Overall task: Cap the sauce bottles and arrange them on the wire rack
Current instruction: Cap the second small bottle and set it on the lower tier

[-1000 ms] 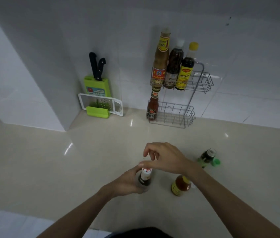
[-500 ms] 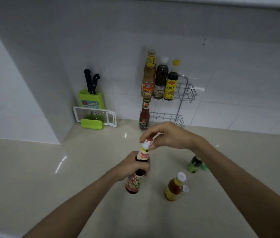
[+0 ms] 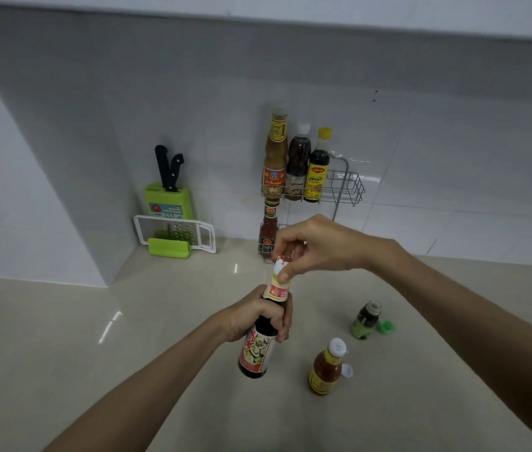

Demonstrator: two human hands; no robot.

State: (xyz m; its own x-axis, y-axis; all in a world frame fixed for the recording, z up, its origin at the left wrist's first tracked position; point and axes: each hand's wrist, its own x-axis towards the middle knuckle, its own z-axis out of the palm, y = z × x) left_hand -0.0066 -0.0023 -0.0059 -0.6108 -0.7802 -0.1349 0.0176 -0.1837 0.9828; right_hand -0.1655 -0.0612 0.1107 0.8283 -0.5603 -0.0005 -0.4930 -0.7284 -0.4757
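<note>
My left hand (image 3: 255,316) grips the neck of a dark sauce bottle (image 3: 257,350) with a red label, held up over the counter. My right hand (image 3: 315,246) pinches the white and red cap (image 3: 280,265) on top of that bottle. An orange sauce bottle (image 3: 325,370) stands on the counter to the right, its white cap (image 3: 346,370) lying beside it. Further back stands a small green bottle (image 3: 365,319) with its green cap (image 3: 387,327) beside it. The wire rack (image 3: 346,187) against the wall holds three bottles on top and a red sauce bottle (image 3: 268,230) below.
A green knife block (image 3: 167,199) with black handles and a white grater (image 3: 176,234) stand in the back left corner. The beige counter (image 3: 95,353) meets the tiled wall behind the rack.
My head view has lifted, and the dark bottle has been raised off the counter. My right hand stays on its cap.
</note>
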